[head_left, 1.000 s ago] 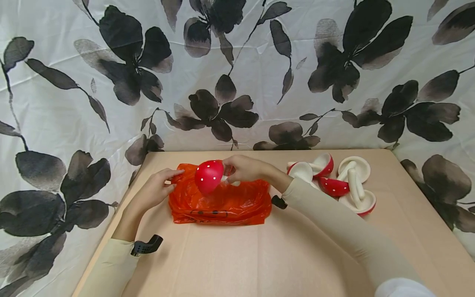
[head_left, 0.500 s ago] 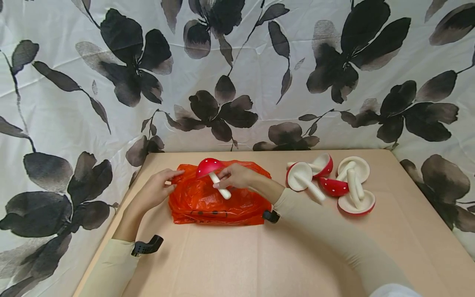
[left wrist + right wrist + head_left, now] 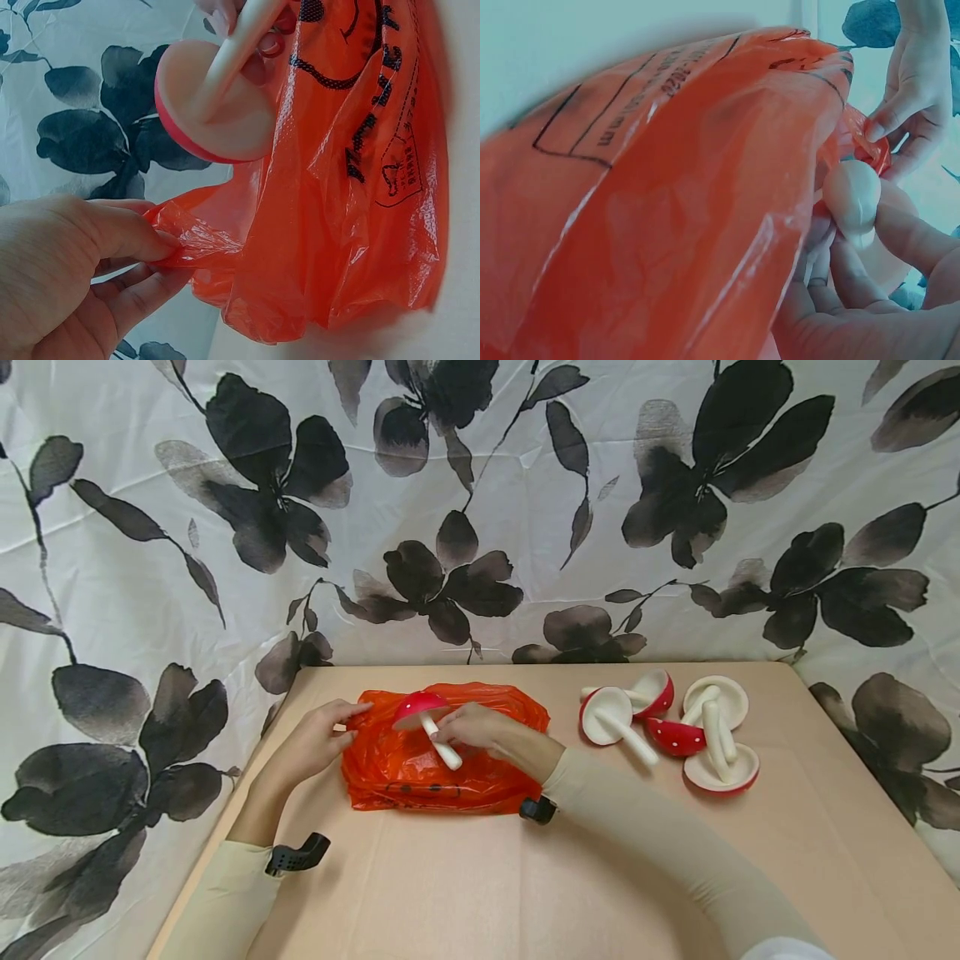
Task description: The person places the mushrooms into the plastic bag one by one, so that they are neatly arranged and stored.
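Note:
My right hand (image 3: 476, 728) pinches the white stem of a toy mushroom (image 3: 421, 708) with a red, white-dotted cap. It holds the mushroom over the mouth of a red plastic bag (image 3: 450, 793), cap to the left and stem slanting down toward me. My left hand (image 3: 318, 739) pinches the bag's left edge; in the left wrist view its thumb and fingers (image 3: 161, 244) gather the thin plastic. Seen from the right wrist, the rounded stem end (image 3: 853, 196) sits between thumb and fingers beside the bag's wall.
On the right of the table (image 3: 480, 877) lies a group of similar toy mushrooms, among them one with a red dotted cap (image 3: 675, 737) and one with its pale underside (image 3: 600, 717) showing. A floral cloth (image 3: 555, 527) hangs behind the table.
My right hand has turned the mushroom from cap facing me to stem slanting down, and lowered it slightly toward the bag. The left hand stays at the bag's edge.

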Action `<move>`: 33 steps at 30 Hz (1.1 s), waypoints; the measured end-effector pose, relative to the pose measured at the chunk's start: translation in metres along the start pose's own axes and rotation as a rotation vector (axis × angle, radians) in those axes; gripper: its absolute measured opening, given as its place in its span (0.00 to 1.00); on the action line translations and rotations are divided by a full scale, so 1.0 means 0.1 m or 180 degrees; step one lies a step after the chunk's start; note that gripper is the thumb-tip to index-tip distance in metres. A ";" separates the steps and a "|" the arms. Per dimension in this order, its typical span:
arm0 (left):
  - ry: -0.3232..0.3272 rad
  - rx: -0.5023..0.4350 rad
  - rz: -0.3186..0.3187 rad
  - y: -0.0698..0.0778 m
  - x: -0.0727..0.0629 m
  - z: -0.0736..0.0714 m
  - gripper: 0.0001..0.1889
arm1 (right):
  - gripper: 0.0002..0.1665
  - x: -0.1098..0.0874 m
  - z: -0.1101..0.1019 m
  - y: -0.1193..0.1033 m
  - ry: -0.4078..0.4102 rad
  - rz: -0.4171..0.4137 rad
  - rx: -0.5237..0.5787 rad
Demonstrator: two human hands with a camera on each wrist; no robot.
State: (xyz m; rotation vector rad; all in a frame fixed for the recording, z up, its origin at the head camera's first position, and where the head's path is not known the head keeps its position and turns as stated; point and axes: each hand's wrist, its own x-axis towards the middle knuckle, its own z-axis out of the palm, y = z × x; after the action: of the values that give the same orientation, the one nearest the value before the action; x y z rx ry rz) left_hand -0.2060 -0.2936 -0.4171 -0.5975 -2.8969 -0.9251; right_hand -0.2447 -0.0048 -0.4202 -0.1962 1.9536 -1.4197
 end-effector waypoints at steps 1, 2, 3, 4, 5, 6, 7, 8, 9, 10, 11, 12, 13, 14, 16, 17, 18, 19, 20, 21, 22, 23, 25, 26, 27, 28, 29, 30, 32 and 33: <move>-0.0003 -0.0003 -0.0011 0.00 0.00 0.00 0.23 | 0.18 0.00 0.00 0.00 0.0001 0.0021 0.0025; -0.0007 -0.0002 -0.0018 0.00 0.00 0.00 0.24 | 0.18 0.00 0.00 0.00 0.0000 0.0047 0.0068; -0.0011 -0.0002 -0.0026 0.00 0.00 0.00 0.24 | 0.18 0.01 0.01 0.00 -0.0006 0.0076 0.0102; -0.0015 0.0004 -0.0032 0.00 0.00 0.00 0.24 | 0.19 0.01 0.01 0.00 -0.0015 0.0099 0.0141; -0.0017 0.0005 -0.0031 0.01 0.00 0.00 0.24 | 0.19 0.01 0.01 0.00 -0.0018 0.0111 0.0161; -0.0021 0.0007 -0.0033 0.01 0.00 0.00 0.24 | 0.18 0.01 0.02 0.00 -0.0018 0.0129 0.0176; -0.0022 0.0015 -0.0033 0.01 0.00 0.00 0.23 | 0.18 0.01 0.02 0.00 -0.0021 0.0145 0.0185; -0.0023 0.0025 -0.0031 0.01 0.00 0.00 0.23 | 0.18 0.01 0.02 0.00 -0.0024 0.0160 0.0190; -0.0025 0.0024 -0.0031 0.01 0.00 0.00 0.23 | 0.18 0.00 0.03 0.00 -0.0035 0.0163 0.0217; -0.0024 0.0025 -0.0031 0.01 0.00 0.00 0.23 | 0.18 0.00 0.03 -0.01 -0.0040 0.0175 0.0241; -0.0021 0.0022 -0.0031 0.01 -0.01 0.00 0.23 | 0.18 0.00 0.04 -0.01 -0.0043 0.0187 0.0262; -0.0016 0.0016 -0.0029 0.01 -0.01 0.00 0.23 | 0.18 0.00 0.04 -0.01 -0.0056 0.0197 0.0297; -0.0010 0.0004 -0.0028 0.01 -0.01 0.00 0.23 | 0.18 0.00 0.05 -0.01 -0.0063 0.0205 0.0326; -0.0005 -0.0005 -0.0029 0.01 -0.01 0.00 0.23 | 0.19 0.00 0.06 0.00 -0.0076 0.0217 0.0351; -0.0001 -0.0014 -0.0026 0.01 -0.02 0.00 0.23 | 0.20 0.01 0.06 0.00 -0.0096 0.0237 0.0376; 0.0001 -0.0017 -0.0025 0.01 -0.02 -0.01 0.23 | 0.20 0.02 0.07 0.01 -0.0105 0.0242 0.0380; 0.0005 -0.0015 -0.0026 0.01 -0.03 -0.01 0.23 | 0.20 0.03 0.07 0.02 -0.0116 0.0245 0.0382; 0.0005 -0.0009 -0.0028 0.01 -0.03 -0.01 0.23 | 0.19 0.03 0.07 0.02 -0.0113 0.0254 0.0375; 0.0005 -0.0002 -0.0026 0.01 -0.03 -0.01 0.23 | 0.19 0.04 0.07 0.03 -0.0118 0.0257 0.0382; 0.0007 0.0001 -0.0026 0.01 -0.03 -0.01 0.23 | 0.19 0.04 0.07 0.03 -0.0123 0.0258 0.0386; 0.0010 0.0002 -0.0030 0.01 -0.03 -0.01 0.23 | 0.18 0.04 0.07 0.03 -0.0132 0.0260 0.0393; 0.0011 -0.0003 -0.0030 0.01 -0.04 -0.01 0.23 | 0.19 0.05 0.07 0.03 -0.0130 0.0260 0.0401; 0.0015 -0.0009 -0.0029 0.00 -0.03 -0.01 0.23 | 0.20 0.05 0.07 0.04 -0.0155 0.0258 0.0416; 0.0016 -0.0012 -0.0028 0.00 -0.03 -0.01 0.23 | 0.20 0.05 0.07 0.04 -0.0174 0.0258 0.0426; 0.0019 -0.0014 -0.0029 0.00 -0.03 0.00 0.23 | 0.21 0.06 0.07 0.04 -0.0189 0.0258 0.0428; 0.0020 -0.0013 -0.0028 0.00 -0.03 0.00 0.23 | 0.21 0.06 0.07 0.04 -0.0211 0.0263 0.0446; 0.0022 -0.0014 -0.0026 0.00 -0.03 0.00 0.23 | 0.21 0.06 0.07 0.04 -0.0222 0.0268 0.0451; 0.0023 -0.0018 -0.0025 0.00 -0.02 0.00 0.23 | 0.21 0.06 0.08 0.04 -0.0249 0.0270 0.0456; 0.0018 -0.0025 -0.0023 -0.01 -0.02 0.00 0.23 | 0.20 0.07 0.09 0.05 -0.0265 0.0275 0.0478; 0.0014 -0.0032 -0.0025 -0.01 -0.01 0.00 0.23 | 0.20 0.07 0.09 0.05 -0.0254 0.0278 0.0485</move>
State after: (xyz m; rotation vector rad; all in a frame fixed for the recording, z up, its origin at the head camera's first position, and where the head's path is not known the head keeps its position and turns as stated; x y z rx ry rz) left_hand -0.2050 -0.2948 -0.4180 -0.5845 -2.8944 -0.9410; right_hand -0.2428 -0.0133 -0.4289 -0.0947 1.7600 -1.4732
